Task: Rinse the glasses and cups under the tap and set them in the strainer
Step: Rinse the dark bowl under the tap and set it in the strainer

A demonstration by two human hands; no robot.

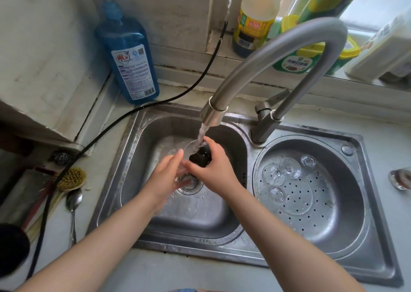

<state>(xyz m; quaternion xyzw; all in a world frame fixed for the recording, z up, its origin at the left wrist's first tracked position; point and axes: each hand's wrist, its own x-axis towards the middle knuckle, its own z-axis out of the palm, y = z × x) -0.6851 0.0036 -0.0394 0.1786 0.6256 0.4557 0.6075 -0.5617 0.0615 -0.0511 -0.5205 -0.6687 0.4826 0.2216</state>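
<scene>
Water runs from the grey tap [213, 114] into the left sink basin [142, 149]. Under the stream my right hand [213, 169] curls its fingers round a small black object [200, 157]; I cannot tell whether it is a cup. My left hand [164, 176], blurred, holds a clear glass [184, 180] just beside it, over the drain. The two hands touch. In the right basin sits the round perforated strainer [311, 202] with several clear glasses [290, 168] upside down at its back left.
Another glass [400, 178] stands on the counter at the right edge. A blue soap bottle [131, 60] and a black hose [93, 140] are at the back left. A brush [71, 178] and spoon [73, 202] lie left of the sink. Bottles line the sill.
</scene>
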